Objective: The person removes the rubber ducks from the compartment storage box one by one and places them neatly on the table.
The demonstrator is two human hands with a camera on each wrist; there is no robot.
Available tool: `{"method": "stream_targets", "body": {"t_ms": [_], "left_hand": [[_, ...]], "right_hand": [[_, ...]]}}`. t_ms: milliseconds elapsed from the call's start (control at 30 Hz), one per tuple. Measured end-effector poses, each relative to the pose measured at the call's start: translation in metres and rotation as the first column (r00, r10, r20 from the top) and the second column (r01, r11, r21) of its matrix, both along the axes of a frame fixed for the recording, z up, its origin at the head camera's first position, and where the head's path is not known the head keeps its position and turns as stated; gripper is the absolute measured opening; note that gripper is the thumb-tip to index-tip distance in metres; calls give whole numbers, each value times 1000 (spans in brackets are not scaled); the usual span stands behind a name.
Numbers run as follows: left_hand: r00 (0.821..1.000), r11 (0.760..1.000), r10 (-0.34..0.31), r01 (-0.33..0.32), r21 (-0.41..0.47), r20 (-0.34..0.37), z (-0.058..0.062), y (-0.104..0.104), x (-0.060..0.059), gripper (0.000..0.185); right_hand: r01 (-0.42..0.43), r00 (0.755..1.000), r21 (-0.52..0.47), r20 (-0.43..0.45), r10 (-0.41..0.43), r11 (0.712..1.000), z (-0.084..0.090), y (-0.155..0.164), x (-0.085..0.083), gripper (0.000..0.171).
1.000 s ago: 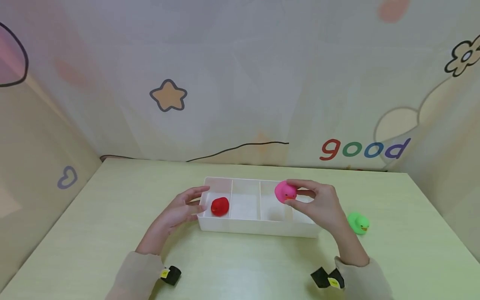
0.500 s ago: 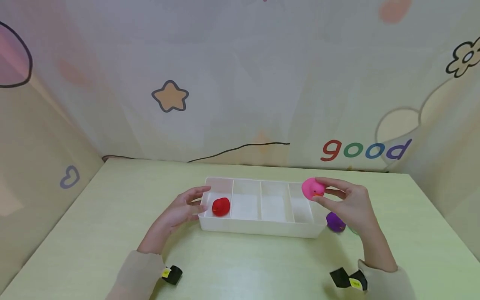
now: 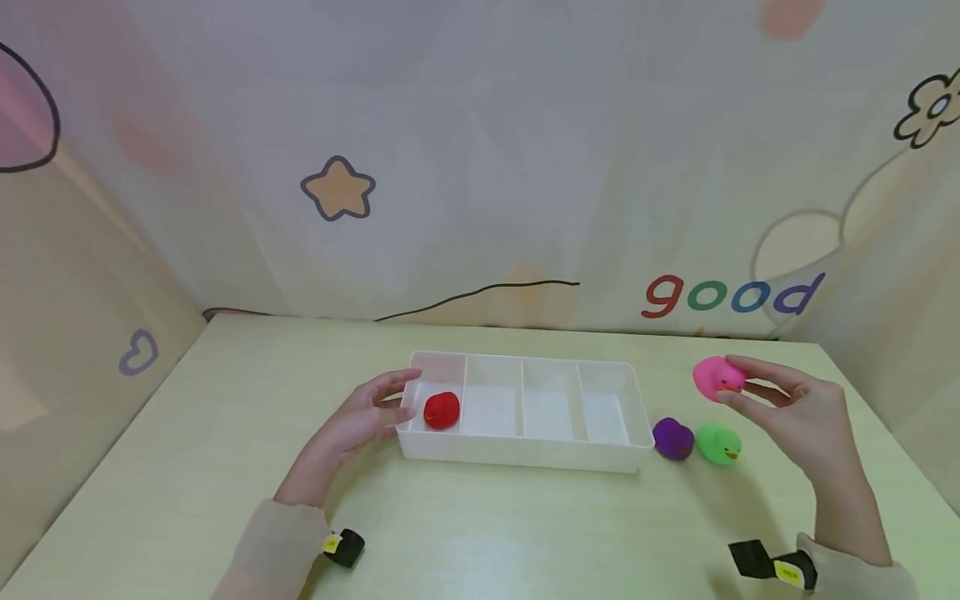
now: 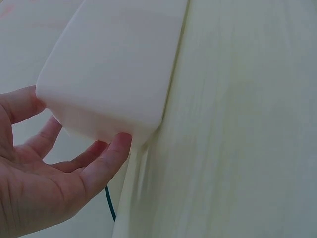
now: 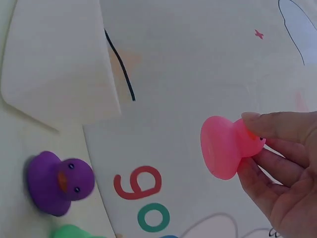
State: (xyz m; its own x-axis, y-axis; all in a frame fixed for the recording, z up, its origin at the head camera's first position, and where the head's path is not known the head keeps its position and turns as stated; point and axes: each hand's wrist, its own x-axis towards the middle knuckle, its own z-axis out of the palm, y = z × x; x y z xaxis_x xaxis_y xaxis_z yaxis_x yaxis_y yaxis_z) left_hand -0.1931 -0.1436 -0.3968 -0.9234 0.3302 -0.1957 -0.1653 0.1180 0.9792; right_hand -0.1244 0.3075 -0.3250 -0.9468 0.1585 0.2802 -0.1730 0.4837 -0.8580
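Observation:
A white tray (image 3: 525,453) with several compartments stands on the table. My left hand (image 3: 367,414) holds its left end, and in the left wrist view the fingertips (image 4: 121,141) rest against that end. A red rubber duck (image 3: 442,411) lies in the leftmost compartment. Right of the tray, my right hand (image 3: 795,412) pinches a pink rubber duck (image 3: 712,378) between thumb and fingers, raised above the table. Below that hand, a purple rubber duck (image 3: 673,439) sits close by the tray's right end, with a green rubber duck (image 3: 717,444) beside it.
The pale table (image 3: 480,533) runs back to a fabric backdrop (image 3: 480,183) printed with a star, a flower and the word "good". Black wrist straps (image 3: 343,548) with yellow labels show at both sleeves.
My right hand has carried the pink duck rightward from over the tray to beyond its right end. The purple and green ducks are now both uncovered. The left hand stays at the tray.

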Motion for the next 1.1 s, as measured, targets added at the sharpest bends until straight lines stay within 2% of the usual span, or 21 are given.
{"method": "stream_targets", "body": {"t_ms": [133,367,533,667,867,1100], "left_hand": [[1000,1000,6,-6,1,3,-1,-1,1,52],[1000,1000,-13,13,21,-3,-2,0,2,53],[1000,1000,-20,20,24,-6,-1,2,1,53],[1000,1000,-18,18,14,-4,-1,1,1,53],[1000,999,-27,27,32,0,-1,-2,1,54],[1000,999,-29,29,31,1,-2,-1,0,54]], "right_hand": [[52,997,-47,63,-49,998,3,24,4,42],[56,995,-88,84,-49,995,-5,51,8,42],[56,985,-25,167,-51,998,-16,66,7,40],[25,976,53,214,-35,998,-27,81,6,37],[-35,954,199,298,-27,979,-45,102,1,38],[-82,927,226,376,-10,971,-63,113,-4,43]]}}
